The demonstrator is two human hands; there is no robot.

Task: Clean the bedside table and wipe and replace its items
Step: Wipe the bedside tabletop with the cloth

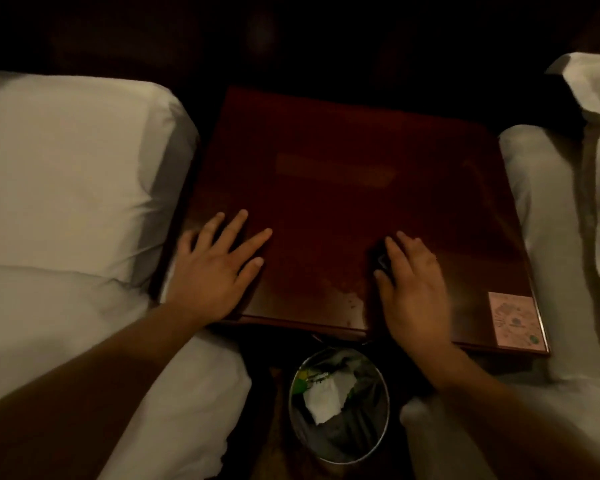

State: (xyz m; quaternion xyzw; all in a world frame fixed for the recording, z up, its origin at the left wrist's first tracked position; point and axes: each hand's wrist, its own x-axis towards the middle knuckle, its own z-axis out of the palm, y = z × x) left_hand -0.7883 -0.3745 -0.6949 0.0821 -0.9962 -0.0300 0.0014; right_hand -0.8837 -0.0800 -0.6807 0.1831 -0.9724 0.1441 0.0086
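Nearest the viewer, a round waste bin stands on the floor below the near edge of the bedside table, between the two forearms. It holds crumpled paper and a liner.

The left hand lies flat on the near left corner of the table top, palm down, fingers spread and pointing to the far right. It holds nothing.

The right hand lies palm down over the near edge, right of centre, fingers together and pointing far. A small dark object shows just beside the index finger, touching or partly under it. Its identity cannot be determined: it may be a cloth or a small device. Whether the hand grips it or only rests on it cannot be told.

A pale sticker occupies the near right corner of the top, just beside the right hand and well apart from the left. The right hand is the nearer one for any work there.

The table's long axis runs left to right between the left bed and the right bed. The unwiped expanse lies far of both hands, so the coming stroke is judged to run from near to far.

No table items are visible on the top. A faint rectangular patch at centre is hard to make out. The far edge and everything beyond are lost in darkness
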